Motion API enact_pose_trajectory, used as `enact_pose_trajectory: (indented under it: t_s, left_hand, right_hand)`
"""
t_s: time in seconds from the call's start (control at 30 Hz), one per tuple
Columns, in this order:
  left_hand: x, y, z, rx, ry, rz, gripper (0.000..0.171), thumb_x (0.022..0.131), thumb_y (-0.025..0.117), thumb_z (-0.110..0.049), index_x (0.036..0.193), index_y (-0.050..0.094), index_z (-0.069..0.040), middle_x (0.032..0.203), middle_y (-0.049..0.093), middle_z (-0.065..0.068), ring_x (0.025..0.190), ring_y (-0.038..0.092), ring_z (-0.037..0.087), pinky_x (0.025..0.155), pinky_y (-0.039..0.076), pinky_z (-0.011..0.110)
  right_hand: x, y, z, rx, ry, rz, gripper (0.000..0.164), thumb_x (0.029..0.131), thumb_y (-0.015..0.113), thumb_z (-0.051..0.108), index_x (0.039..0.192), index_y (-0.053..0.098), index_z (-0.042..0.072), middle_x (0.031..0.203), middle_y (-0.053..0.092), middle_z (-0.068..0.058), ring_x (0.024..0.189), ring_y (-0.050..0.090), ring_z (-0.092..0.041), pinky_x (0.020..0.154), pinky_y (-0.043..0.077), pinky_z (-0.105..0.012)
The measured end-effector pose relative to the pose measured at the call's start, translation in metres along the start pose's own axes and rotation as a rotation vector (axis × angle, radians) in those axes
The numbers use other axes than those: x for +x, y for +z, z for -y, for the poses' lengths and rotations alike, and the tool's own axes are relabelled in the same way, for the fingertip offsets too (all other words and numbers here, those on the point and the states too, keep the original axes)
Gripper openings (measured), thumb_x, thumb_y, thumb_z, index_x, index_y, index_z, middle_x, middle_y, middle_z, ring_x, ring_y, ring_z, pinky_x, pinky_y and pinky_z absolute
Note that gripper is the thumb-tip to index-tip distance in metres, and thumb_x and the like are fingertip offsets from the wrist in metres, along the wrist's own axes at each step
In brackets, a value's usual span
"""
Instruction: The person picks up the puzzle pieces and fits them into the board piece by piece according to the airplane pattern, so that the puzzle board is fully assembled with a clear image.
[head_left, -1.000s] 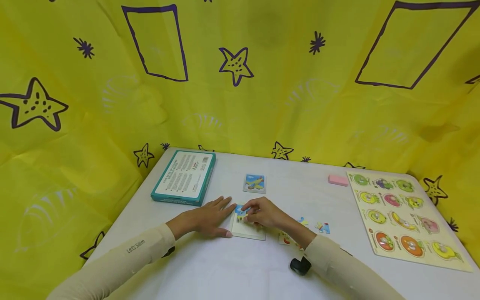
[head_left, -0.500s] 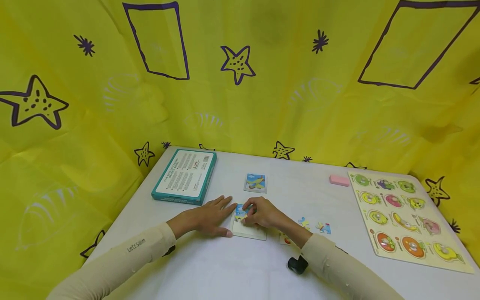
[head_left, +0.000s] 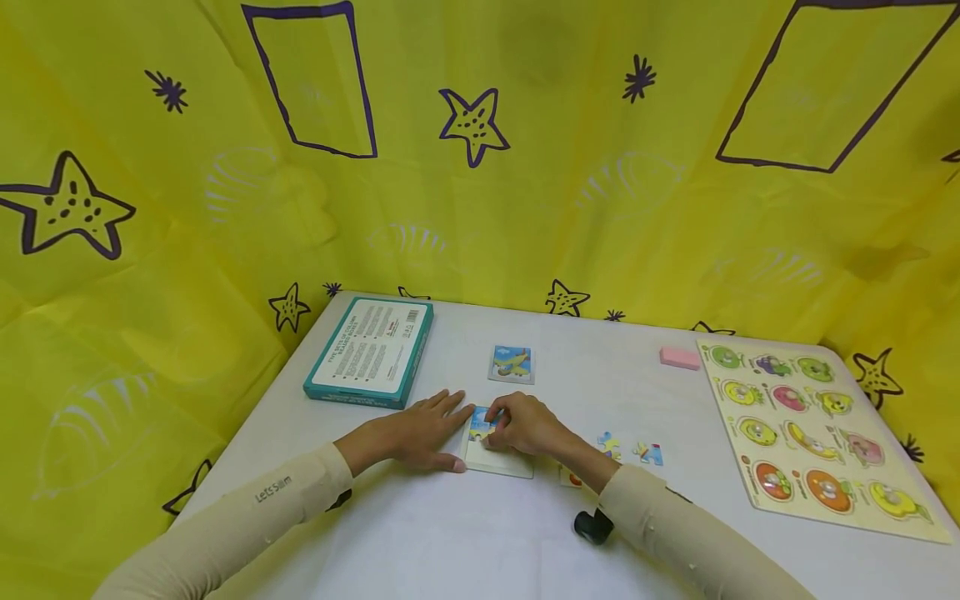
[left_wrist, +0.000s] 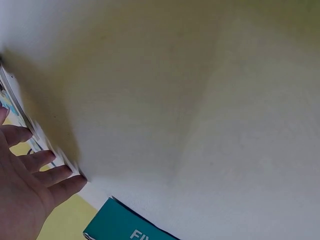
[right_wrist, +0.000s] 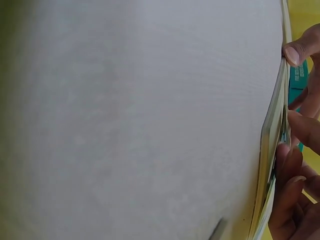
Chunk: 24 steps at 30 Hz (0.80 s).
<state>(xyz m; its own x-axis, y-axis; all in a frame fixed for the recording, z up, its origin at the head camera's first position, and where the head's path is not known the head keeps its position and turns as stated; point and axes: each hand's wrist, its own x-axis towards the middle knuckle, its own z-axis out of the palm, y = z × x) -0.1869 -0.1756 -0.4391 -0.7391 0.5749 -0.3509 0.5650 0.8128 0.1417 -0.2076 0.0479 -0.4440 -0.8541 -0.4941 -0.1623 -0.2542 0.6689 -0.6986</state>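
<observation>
A small pale puzzle tray lies on the white table between both hands. Blue-and-yellow jigsaw piece shows in its far left corner, partly hidden by fingers. My left hand lies flat with fingers spread, its thumb and index finger at the tray's left edge. With curled thumb and index finger, my right hand pinches at a jigsaw piece over the tray; its palm hides the far right part. In the right wrist view, right fingers and the left thumb meet the tray's edge.
Behind the tray lies a small airplane picture. Loose jigsaw pieces lie right of the right hand, one partly under the forearm. A teal box stands at left; a pink block and fruit board are at right.
My right wrist has shifted slightly left, and its fingertips have moved a little over the tray. My left hand keeps its place at the tray's edge.
</observation>
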Motion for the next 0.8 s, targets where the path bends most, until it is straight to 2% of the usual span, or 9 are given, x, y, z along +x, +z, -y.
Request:
enact_pose_trajectory:
  t_s: [0.43,0.8]
  left_hand:
    - [-0.0016,-0.0037,-0.0026,0.002,-0.004,0.01,0.092,0.092,0.054,-0.069,0.161,0.023,-0.017,0.169,0.014,0.011,0.154,0.016,0.039,0.122,0.026,0.053]
    - [-0.002,-0.0042,-0.004,-0.005,-0.009,0.007,0.092,0.092,0.055,-0.068,0.161,0.023,-0.016,0.169,0.015,0.012,0.154,0.017,0.04,0.122,0.026,0.053]
  right_hand:
    - [-0.0004,-0.0002,0.0026,-0.052,0.02,-0.016,0.024,0.078,0.086,0.019,0.096,0.073,0.013,0.072,0.063,0.005,0.067,0.057,-0.011,0.063,0.044,-0.027]
    - [-0.0019,-0.0015,0.0031,-0.04,0.024,-0.005,0.022,0.079,0.086,0.019,0.097,0.074,0.013,0.072,0.064,0.005,0.066,0.056,-0.011,0.063,0.043,-0.027]
